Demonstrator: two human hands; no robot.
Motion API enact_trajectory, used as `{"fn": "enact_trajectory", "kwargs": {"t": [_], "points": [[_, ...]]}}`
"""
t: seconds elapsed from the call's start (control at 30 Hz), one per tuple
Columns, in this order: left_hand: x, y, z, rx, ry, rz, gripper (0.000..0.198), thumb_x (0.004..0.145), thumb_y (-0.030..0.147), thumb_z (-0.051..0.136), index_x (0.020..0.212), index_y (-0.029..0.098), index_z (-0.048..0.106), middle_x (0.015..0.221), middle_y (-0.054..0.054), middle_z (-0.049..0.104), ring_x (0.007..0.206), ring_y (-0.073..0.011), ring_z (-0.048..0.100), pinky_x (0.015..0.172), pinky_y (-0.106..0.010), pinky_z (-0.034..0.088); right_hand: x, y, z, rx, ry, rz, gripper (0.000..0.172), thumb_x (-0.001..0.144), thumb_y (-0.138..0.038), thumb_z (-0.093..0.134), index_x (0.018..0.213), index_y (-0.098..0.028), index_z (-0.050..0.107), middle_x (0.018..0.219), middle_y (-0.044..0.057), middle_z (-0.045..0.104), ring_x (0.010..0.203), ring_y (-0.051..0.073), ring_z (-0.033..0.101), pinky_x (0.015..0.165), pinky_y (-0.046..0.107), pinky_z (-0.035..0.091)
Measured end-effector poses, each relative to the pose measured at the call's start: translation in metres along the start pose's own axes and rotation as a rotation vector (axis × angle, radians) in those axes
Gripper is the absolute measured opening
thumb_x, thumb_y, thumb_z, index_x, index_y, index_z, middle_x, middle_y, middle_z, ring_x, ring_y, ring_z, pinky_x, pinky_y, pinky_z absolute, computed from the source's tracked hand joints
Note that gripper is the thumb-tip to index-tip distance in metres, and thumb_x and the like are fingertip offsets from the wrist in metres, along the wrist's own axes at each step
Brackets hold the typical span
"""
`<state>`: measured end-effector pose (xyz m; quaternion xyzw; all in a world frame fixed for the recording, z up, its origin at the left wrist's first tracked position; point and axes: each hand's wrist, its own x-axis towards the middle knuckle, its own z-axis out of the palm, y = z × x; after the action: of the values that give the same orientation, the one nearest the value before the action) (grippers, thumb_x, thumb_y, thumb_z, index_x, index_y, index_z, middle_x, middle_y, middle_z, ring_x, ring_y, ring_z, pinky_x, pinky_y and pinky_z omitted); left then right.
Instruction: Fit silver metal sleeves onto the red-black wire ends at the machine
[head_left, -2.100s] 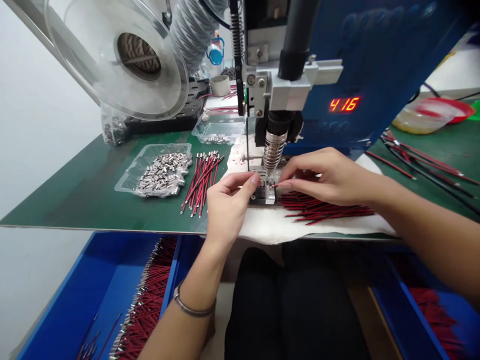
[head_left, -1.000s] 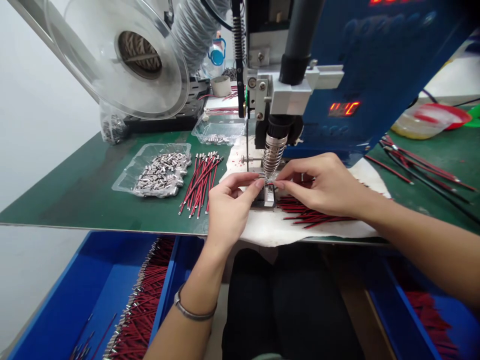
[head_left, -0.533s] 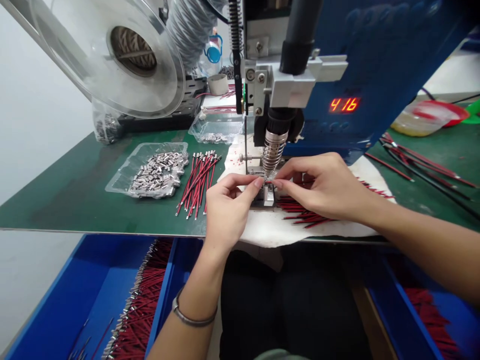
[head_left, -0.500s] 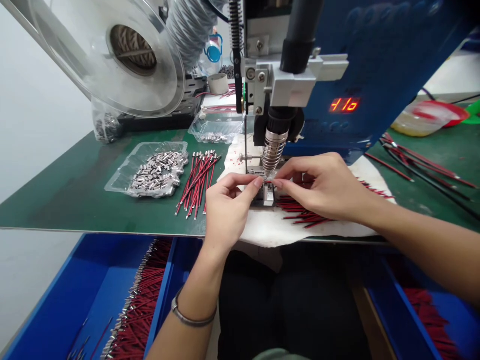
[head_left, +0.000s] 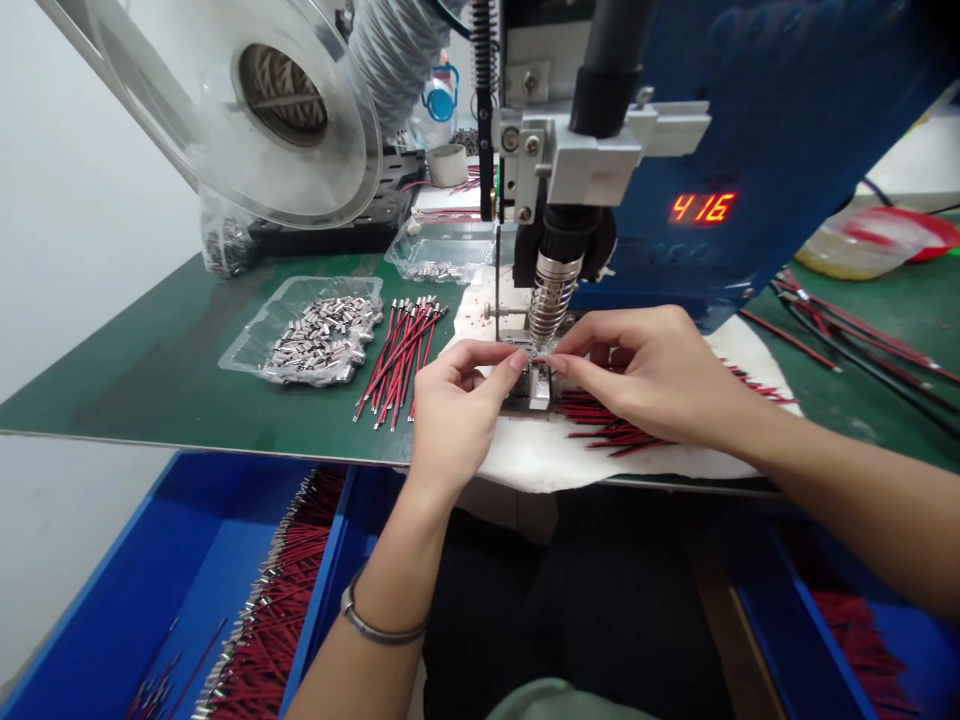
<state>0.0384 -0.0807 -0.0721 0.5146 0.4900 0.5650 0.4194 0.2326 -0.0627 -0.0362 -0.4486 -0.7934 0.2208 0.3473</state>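
Thumb and forefinger of my left hand [head_left: 465, 405] are pinched at the small metal fixture [head_left: 539, 388], on a part too small to make out. From the right, my right hand [head_left: 652, 375] pinches a short red wire [head_left: 541, 361] at the same spot. The fingertips nearly meet just below the coiled tip [head_left: 553, 295] of the blue machine [head_left: 675, 265]. Under my right hand, several red and black wires [head_left: 611, 432] lie on a white cloth [head_left: 532, 465].
Left of the hands are a bundle of wires with metal ends [head_left: 401, 360] and a clear tray [head_left: 247, 345] of metal parts. Blue bins [head_left: 202, 560] below the table edge hold many wires. A large reel [head_left: 187, 120] stands at the back left.
The view has shifted slightly, moving the tray and machine a little to the right in the picture. Both hands keep nearly the same pose at the fixture. The red display digits look different.
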Motion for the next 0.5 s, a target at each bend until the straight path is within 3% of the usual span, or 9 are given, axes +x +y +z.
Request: {"fn": "enact_trajectory", "kwargs": {"t": [0.5], "points": [[0.0003, 0.0012, -0.0010, -0.027, -0.024, -0.031, 0.016, 0.083, 0.034, 0.084, 0.083, 0.020, 0.076, 0.057, 0.005, 0.052, 0.048, -0.0065, 0.033, 0.045, -0.025, 0.022, 0.0013, 0.0002, 0.0009, 0.013, -0.003, 0.020, 0.019, 0.092, -0.035, 0.074, 0.081, -0.021, 0.080, 0.063, 0.000, 0.071, 0.051, 0.014, 0.055, 0.049, 0.030, 0.037]]}}
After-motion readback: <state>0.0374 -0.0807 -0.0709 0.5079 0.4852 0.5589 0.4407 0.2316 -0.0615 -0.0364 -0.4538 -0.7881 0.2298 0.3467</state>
